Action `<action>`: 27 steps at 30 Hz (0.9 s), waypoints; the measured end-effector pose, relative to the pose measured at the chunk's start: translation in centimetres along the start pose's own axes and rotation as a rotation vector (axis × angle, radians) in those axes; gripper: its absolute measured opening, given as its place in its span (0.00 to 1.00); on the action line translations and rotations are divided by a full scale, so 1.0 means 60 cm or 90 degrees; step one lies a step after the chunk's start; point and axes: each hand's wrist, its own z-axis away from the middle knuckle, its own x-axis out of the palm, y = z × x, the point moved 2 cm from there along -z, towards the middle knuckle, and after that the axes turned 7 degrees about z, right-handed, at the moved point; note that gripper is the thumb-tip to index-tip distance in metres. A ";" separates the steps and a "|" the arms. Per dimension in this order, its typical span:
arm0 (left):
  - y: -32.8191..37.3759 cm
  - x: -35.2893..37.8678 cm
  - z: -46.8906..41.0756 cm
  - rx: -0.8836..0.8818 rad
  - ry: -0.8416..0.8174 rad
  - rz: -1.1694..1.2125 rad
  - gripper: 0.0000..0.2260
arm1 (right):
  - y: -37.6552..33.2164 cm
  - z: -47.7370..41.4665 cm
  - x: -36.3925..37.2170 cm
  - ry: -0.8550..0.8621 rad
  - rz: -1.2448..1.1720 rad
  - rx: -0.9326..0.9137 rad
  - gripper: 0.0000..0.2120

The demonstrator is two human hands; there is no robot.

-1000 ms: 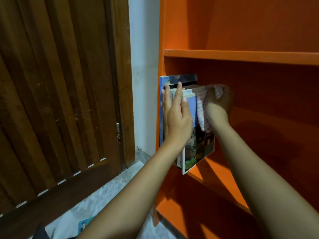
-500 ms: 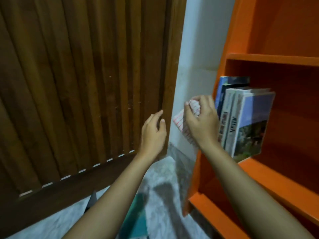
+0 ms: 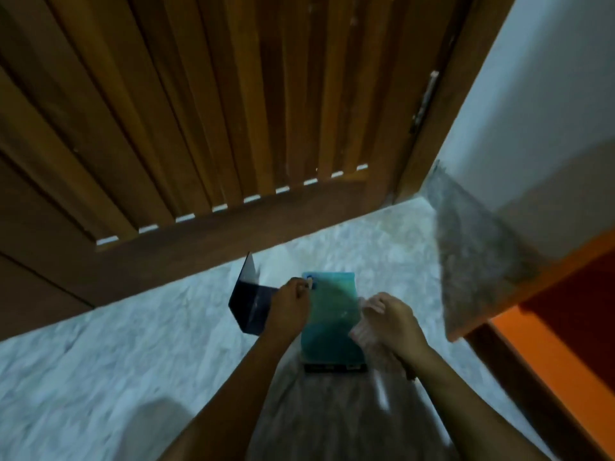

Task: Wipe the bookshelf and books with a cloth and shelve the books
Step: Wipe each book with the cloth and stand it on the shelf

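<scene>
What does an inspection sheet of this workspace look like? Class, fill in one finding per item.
Surface: pale marbled floor, blurred by motion.
Job's things: teal book lying on a dark book; dark blue book standing open beside them; orange bookshelf at right.
Clutter: nothing seen.
Grips: left hand at the teal book's upper left corner; right hand closed on a pale cloth.
Cables: nothing seen.
Surroundings: slatted wooden door, white wall.

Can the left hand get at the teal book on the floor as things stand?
Probably yes: the left hand already sits at the teal book's left edge, nothing between them. The right hand, holding the cloth, is at its other side.
</scene>
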 end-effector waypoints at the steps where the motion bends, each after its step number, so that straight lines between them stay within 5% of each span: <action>1: -0.025 0.011 -0.008 -0.039 -0.012 0.003 0.12 | 0.017 -0.007 0.020 -0.015 -0.005 0.017 0.02; 7: -0.137 0.070 -0.050 -0.128 -0.085 0.042 0.12 | 0.073 -0.055 0.113 -0.045 -0.057 0.120 0.14; 18: -0.158 0.104 -0.087 -0.197 -0.013 0.298 0.15 | 0.091 -0.059 0.170 0.053 -0.129 0.164 0.10; 27: -0.144 0.100 -0.091 -0.121 0.005 0.254 0.12 | 0.096 -0.056 0.173 0.058 -0.192 0.164 0.10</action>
